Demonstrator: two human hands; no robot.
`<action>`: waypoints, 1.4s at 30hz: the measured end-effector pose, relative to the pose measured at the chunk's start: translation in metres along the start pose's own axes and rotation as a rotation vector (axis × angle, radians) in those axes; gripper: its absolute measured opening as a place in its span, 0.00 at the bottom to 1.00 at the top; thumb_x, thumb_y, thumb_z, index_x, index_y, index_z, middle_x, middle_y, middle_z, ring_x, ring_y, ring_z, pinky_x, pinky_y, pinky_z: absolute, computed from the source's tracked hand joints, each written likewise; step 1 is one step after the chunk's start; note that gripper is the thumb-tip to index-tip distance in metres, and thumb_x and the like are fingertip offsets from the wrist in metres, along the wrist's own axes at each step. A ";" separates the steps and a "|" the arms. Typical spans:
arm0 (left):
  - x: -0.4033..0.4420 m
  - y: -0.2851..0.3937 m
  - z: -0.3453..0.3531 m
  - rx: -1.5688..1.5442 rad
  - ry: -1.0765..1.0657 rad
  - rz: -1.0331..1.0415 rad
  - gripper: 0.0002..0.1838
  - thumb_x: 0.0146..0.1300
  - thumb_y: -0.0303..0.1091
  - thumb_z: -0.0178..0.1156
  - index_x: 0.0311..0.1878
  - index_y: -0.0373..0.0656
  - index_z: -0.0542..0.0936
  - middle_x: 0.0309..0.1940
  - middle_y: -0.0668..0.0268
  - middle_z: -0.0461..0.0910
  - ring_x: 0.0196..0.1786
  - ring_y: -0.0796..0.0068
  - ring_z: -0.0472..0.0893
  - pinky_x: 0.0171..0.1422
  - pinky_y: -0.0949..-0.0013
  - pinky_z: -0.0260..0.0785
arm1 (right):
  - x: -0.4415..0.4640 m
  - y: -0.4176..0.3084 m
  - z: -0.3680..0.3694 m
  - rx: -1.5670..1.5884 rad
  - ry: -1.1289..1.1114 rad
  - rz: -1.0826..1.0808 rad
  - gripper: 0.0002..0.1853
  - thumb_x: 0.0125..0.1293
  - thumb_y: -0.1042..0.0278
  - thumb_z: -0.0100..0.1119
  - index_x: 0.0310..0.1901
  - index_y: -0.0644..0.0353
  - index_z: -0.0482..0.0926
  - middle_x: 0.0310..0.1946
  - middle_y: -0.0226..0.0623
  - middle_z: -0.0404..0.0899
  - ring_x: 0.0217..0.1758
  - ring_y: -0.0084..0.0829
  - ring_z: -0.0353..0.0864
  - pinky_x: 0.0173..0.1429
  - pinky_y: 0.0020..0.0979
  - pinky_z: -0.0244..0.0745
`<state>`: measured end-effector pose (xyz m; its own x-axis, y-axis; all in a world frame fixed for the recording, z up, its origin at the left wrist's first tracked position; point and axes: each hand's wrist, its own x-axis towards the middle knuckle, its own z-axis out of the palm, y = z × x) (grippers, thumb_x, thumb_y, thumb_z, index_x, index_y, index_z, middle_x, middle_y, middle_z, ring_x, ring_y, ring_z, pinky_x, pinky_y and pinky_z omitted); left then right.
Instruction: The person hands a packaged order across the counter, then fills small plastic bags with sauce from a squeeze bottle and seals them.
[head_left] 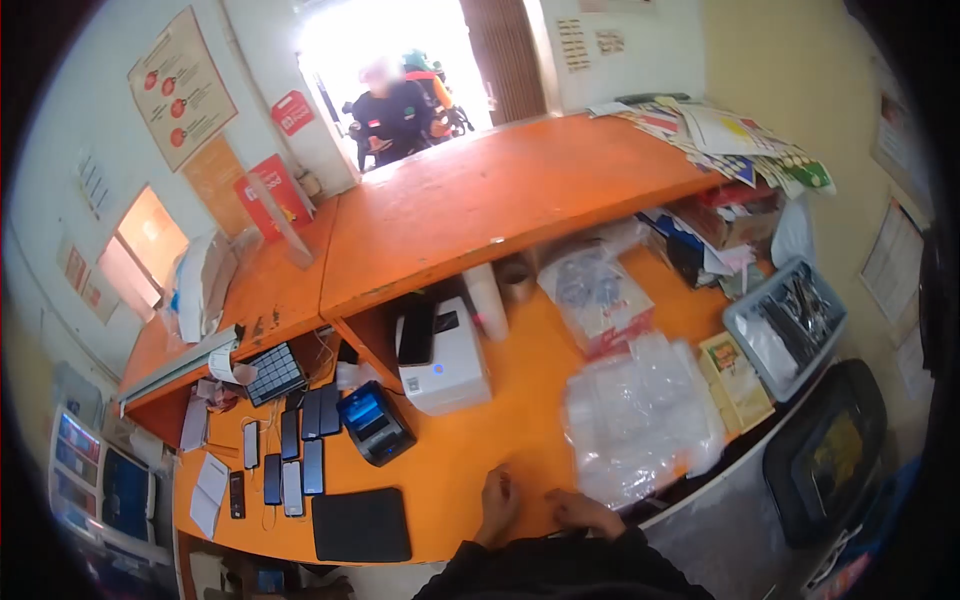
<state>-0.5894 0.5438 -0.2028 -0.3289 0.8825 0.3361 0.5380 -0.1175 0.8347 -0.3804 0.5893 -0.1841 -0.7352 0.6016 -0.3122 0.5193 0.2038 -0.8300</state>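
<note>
My left hand (pixel 499 505) is over the near edge of the orange desk (pixel 525 430), its fingers curled in. Beside it on the right, my right hand (pixel 585 512) is also closed, fingers bent towards the left one. The hands are apart, and what their fingers hold, if anything, is hidden. To the left of my left hand lies a flat black pad (pixel 361 525). Close to my right hand is a spread of clear plastic bags (pixel 640 420). Beyond my hands stand a white label printer (pixel 445 372) and a dark card terminal (pixel 376 424).
Several phones (pixel 313 466) lie left, near a calculator-like keypad (pixel 275 374). On the right are a yellow box (pixel 736 380) and a grey basket (pixel 785 330) of packets. A raised orange counter (pixel 480 210) crosses behind; a person (pixel 395 120) is outside the doorway. A black chair (pixel 825 450) stands right.
</note>
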 end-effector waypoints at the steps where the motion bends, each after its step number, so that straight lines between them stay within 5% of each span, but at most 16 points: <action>1: 0.004 0.003 0.001 0.041 -0.032 -0.030 0.16 0.65 0.28 0.62 0.55 0.38 0.75 0.36 0.58 0.79 0.30 0.67 0.80 0.34 0.66 0.74 | 0.000 0.000 -0.002 -0.008 -0.013 0.031 0.26 0.67 0.63 0.51 0.67 0.54 0.68 0.48 0.51 0.83 0.49 0.48 0.85 0.53 0.42 0.78; 8: 0.016 0.000 0.001 -0.024 -0.017 -0.053 0.19 0.64 0.28 0.63 0.58 0.39 0.75 0.32 0.63 0.79 0.28 0.73 0.80 0.32 0.71 0.73 | 0.003 -0.018 -0.015 -0.090 -0.048 0.103 0.26 0.66 0.59 0.53 0.66 0.54 0.68 0.47 0.49 0.83 0.47 0.48 0.85 0.54 0.40 0.78; 11: 0.017 -0.002 0.001 -0.017 -0.060 -0.083 0.19 0.64 0.28 0.64 0.58 0.40 0.75 0.30 0.63 0.80 0.28 0.73 0.81 0.33 0.71 0.74 | 0.015 0.013 -0.006 -0.120 0.081 -0.185 0.25 0.66 0.64 0.55 0.64 0.57 0.70 0.44 0.46 0.84 0.46 0.42 0.86 0.54 0.38 0.78; 14: 0.025 -0.001 0.000 0.020 -0.101 -0.079 0.20 0.63 0.28 0.64 0.59 0.42 0.75 0.29 0.63 0.80 0.28 0.73 0.82 0.33 0.70 0.75 | 0.004 -0.035 -0.067 0.418 0.060 0.026 0.22 0.65 0.73 0.55 0.62 0.59 0.73 0.41 0.40 0.84 0.45 0.31 0.85 0.52 0.32 0.78; 18: 0.024 -0.007 0.000 0.008 -0.116 -0.127 0.19 0.62 0.29 0.64 0.58 0.44 0.76 0.29 0.62 0.81 0.28 0.70 0.83 0.34 0.68 0.76 | 0.019 -0.021 -0.140 0.495 0.551 -0.115 0.18 0.63 0.76 0.62 0.55 0.59 0.78 0.35 0.31 0.83 0.41 0.22 0.82 0.48 0.30 0.77; 22: 0.020 -0.015 0.003 0.044 -0.095 -0.164 0.17 0.62 0.32 0.65 0.54 0.44 0.78 0.29 0.61 0.81 0.29 0.66 0.83 0.35 0.66 0.77 | 0.062 0.005 -0.240 -0.044 1.187 -0.160 0.12 0.65 0.75 0.59 0.49 0.61 0.82 0.37 0.40 0.82 0.45 0.41 0.81 0.52 0.37 0.74; 24: 0.018 -0.019 0.006 0.011 -0.082 -0.150 0.16 0.62 0.33 0.65 0.52 0.44 0.79 0.29 0.60 0.82 0.29 0.65 0.83 0.36 0.65 0.77 | 0.086 0.020 -0.288 -0.133 1.331 -0.202 0.12 0.68 0.68 0.58 0.50 0.62 0.81 0.46 0.48 0.79 0.54 0.48 0.76 0.59 0.45 0.68; 26: 0.017 -0.021 0.005 0.013 -0.077 -0.143 0.15 0.62 0.35 0.65 0.51 0.44 0.79 0.29 0.59 0.82 0.29 0.65 0.84 0.36 0.64 0.77 | 0.108 0.010 -0.322 -0.190 1.388 0.115 0.24 0.72 0.48 0.53 0.55 0.62 0.80 0.56 0.51 0.73 0.65 0.49 0.67 0.68 0.55 0.58; 29: 0.018 -0.017 0.001 0.049 -0.089 -0.164 0.14 0.62 0.36 0.65 0.50 0.44 0.79 0.30 0.59 0.82 0.29 0.65 0.84 0.36 0.63 0.77 | 0.139 0.004 -0.358 -0.293 1.215 0.429 0.40 0.70 0.30 0.42 0.65 0.59 0.74 0.68 0.53 0.63 0.76 0.50 0.55 0.73 0.66 0.43; 32: 0.022 -0.005 0.007 0.017 -0.073 -0.184 0.13 0.62 0.36 0.65 0.48 0.43 0.80 0.31 0.60 0.83 0.29 0.66 0.83 0.36 0.64 0.77 | 0.200 0.039 -0.394 -0.196 1.044 0.554 0.48 0.66 0.22 0.37 0.73 0.58 0.65 0.75 0.55 0.53 0.82 0.50 0.41 0.74 0.73 0.29; 35: 0.018 -0.011 0.009 -0.001 -0.001 -0.114 0.11 0.64 0.33 0.62 0.47 0.39 0.80 0.32 0.61 0.83 0.30 0.69 0.82 0.36 0.67 0.76 | 0.211 -0.018 -0.392 -0.193 0.877 0.436 0.53 0.64 0.20 0.38 0.74 0.63 0.60 0.79 0.60 0.41 0.83 0.55 0.35 0.75 0.71 0.29; 38: 0.011 -0.013 0.020 -0.085 0.041 -0.085 0.10 0.67 0.30 0.58 0.48 0.38 0.78 0.32 0.61 0.82 0.32 0.69 0.80 0.37 0.69 0.74 | 0.222 -0.044 -0.376 -0.415 0.961 0.469 0.53 0.61 0.21 0.46 0.73 0.62 0.62 0.78 0.59 0.47 0.82 0.55 0.40 0.74 0.72 0.33; 42: 0.015 -0.010 0.010 0.007 -0.042 -0.128 0.11 0.63 0.32 0.62 0.47 0.41 0.80 0.32 0.62 0.83 0.28 0.71 0.81 0.35 0.68 0.75 | 0.202 -0.057 -0.365 -0.497 1.014 0.300 0.44 0.59 0.36 0.61 0.69 0.59 0.68 0.74 0.52 0.56 0.79 0.52 0.50 0.71 0.73 0.42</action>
<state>-0.5920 0.5632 -0.2108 -0.3627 0.9083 0.2086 0.4988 0.0001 0.8667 -0.3997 0.9812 -0.0307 0.0142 0.9722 0.2337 0.8913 0.0936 -0.4436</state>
